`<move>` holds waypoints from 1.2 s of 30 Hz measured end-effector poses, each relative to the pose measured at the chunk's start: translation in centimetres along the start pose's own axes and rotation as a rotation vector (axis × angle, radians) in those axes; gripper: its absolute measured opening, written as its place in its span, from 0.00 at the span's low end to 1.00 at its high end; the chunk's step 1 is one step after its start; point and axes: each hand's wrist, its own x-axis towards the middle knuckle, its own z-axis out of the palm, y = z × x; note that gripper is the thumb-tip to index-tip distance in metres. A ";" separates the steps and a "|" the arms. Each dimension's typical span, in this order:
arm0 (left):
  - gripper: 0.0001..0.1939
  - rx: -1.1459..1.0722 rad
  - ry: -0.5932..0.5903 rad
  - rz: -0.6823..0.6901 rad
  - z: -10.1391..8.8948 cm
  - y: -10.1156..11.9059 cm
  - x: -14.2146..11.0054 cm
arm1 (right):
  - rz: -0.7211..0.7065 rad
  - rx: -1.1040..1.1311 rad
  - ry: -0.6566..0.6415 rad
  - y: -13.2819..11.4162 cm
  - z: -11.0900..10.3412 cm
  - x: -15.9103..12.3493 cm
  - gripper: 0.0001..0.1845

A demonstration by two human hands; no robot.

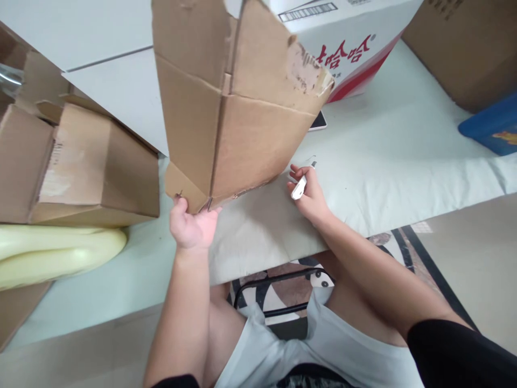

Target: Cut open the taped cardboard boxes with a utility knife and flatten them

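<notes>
A flattened brown cardboard box (226,102) with torn flaps stands tilted on the cloth-covered table (388,172). My left hand (189,226) grips its lower corner from below, fingers closed on the edge. My right hand (307,194) rests on the table just right of the box, closed around a small white utility knife (301,186) whose tip points up toward the box's lower edge.
Brown boxes (81,167) are stacked at the left above a pale yellow object (52,253). A white and red printed carton (347,48) stands behind, with a phone (319,121) at its foot. Another brown box (464,48) and a blue item (490,126) sit at the right.
</notes>
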 end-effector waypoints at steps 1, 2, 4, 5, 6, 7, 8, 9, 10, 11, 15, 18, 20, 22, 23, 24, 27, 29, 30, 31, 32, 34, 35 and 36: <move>0.19 -0.008 0.029 -0.003 0.1 0.2 0.0 | -0.002 0.014 0.004 0.1 0.0 0.2 0.21; 0.19 -0.016 0.051 -0.007 0.2 0.4 0.1 | -0.006 0.031 0.002 0.2 0.0 0.3 0.22; 0.21 -0.028 0.089 -0.016 0.6 0.8 0.1 | -0.023 0.065 -0.008 0.2 0.1 0.4 0.23; 0.23 -0.031 0.105 -0.021 0.8 1.0 0.1 | -0.034 0.078 -0.016 0.2 0.1 0.4 0.24; 0.24 -0.035 0.117 -0.028 1.0 1.1 0.0 | -0.045 0.086 -0.023 0.2 0.1 0.5 0.24; 0.24 -0.042 0.122 -0.035 1.1 1.1 0.0 | -0.055 0.089 -0.030 0.2 0.1 0.5 0.25; 0.24 -0.051 0.119 -0.041 1.2 1.2 0.0 | -0.062 0.093 -0.037 0.1 0.1 0.6 0.25; 0.24 -0.061 0.108 -0.047 1.2 1.2 0.0 | -0.068 0.100 -0.043 0.0 0.2 0.6 0.26; 0.23 -0.070 0.093 -0.053 1.1 1.1 0.0 | -0.074 0.114 -0.051 -0.1 0.2 0.8 0.27; 0.23 -0.079 0.081 -0.058 1.1 1.1 0.0 | -0.081 0.136 -0.056 -0.2 0.3 0.9 0.28; 0.23 -0.110 0.052 -0.076 0.9 1.0 0.0 | -0.086 0.222 -0.039 -0.6 0.5 1.7 0.33; 0.25 -0.118 0.024 -0.076 0.9 1.1 0.2 | -0.056 0.226 -0.007 -0.5 0.6 2.1 0.35; 0.27 -0.124 0.001 -0.069 1.0 1.1 0.2 | -0.049 0.232 -0.001 -0.3 0.6 2.2 0.36; 0.28 -0.121 -0.018 -0.051 1.1 1.0 0.2 | -0.054 0.248 0.000 -0.2 0.7 2.2 0.36; 0.29 -0.116 -0.030 -0.040 1.2 1.0 0.2 | -0.058 0.253 -0.005 -0.3 0.8 2.1 0.36; 0.29 -0.110 -0.041 -0.030 1.2 1.0 0.1 | -0.060 0.256 -0.012 -0.3 0.8 2.1 0.35; 0.32 -0.084 -0.071 -0.011 1.3 1.0 -0.1 | -0.058 0.269 -0.042 -0.7 0.9 1.9 0.35; 0.33 -0.072 -0.091 -0.002 1.2 1.0 -0.3 | -0.038 0.311 -0.052 -0.9 0.8 1.9 0.36; 0.33 -0.068 -0.097 -0.003 1.1 1.0 -0.3 | -0.020 0.335 -0.054 -0.9 0.8 1.8 0.37; 0.32 -0.067 -0.103 -0.010 0.9 1.0 -0.3 | -0.002 0.354 -0.055 -0.9 0.8 1.9 0.36; 0.31 -0.068 -0.102 -0.018 0.5 1.0 -0.3 | 0.011 0.361 -0.053 -0.9 0.7 1.9 0.35; 0.28 -0.073 -0.075 -0.035 -0.3 0.9 -0.1 | 0.010 0.337 -0.043 -0.8 0.6 2.0 0.33; 0.26 -0.079 -0.053 -0.042 -0.8 0.8 0.1 | -0.004 0.316 -0.038 -0.8 0.6 2.1 0.32; 0.24 -0.087 -0.029 -0.053 -1.4 0.7 0.3 | -0.023 0.296 -0.035 -0.9 0.6 2.1 0.33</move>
